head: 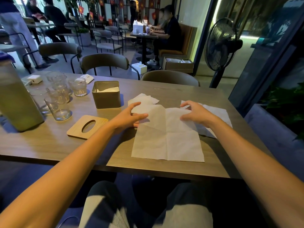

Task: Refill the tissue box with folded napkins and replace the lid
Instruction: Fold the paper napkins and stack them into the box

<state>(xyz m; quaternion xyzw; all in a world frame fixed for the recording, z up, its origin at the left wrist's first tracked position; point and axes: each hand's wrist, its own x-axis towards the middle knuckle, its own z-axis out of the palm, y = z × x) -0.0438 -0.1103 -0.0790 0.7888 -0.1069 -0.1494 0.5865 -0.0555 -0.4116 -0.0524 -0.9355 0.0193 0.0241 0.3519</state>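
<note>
**White napkin spread for folding, box open and lid set aside**

White paper, creased into quarters, is laid flat on the desk (164,89) close to its near edge: a napkin (167,137) opened out so that it can be folded. The left hand (130,116) is held at its far left corner, fingers curled and loosely spread, and the thumb seems to be tucked at the paper's edge; whether the sheet is actually pinched cannot be told. The right hand (197,113) is held over the far right part of the napkin, fingers bent and apart, with nothing clearly gripped. Both appear placed to take the far edge for a fold.

The box (106,96) is stood beyond the left hand, open-topped, so that folded sheets can be dropped in; some white paper is already seen inside. Its lid (87,126), wood with an oval slot, is laid flat to the left of the napkin, within reach but clear of the folding space. A folded pile (143,98) is kept just past the left hand, and more sheets (213,116) are spread under and beyond the right hand.

How full the box is cannot be judged, since only its upper inside is shown. The sheets beneath the right hand are partly covered and cannot be counted. Glasses (57,102) and a jug (16,99) are grouped at the left, the jug being cut off by the frame.
</note>
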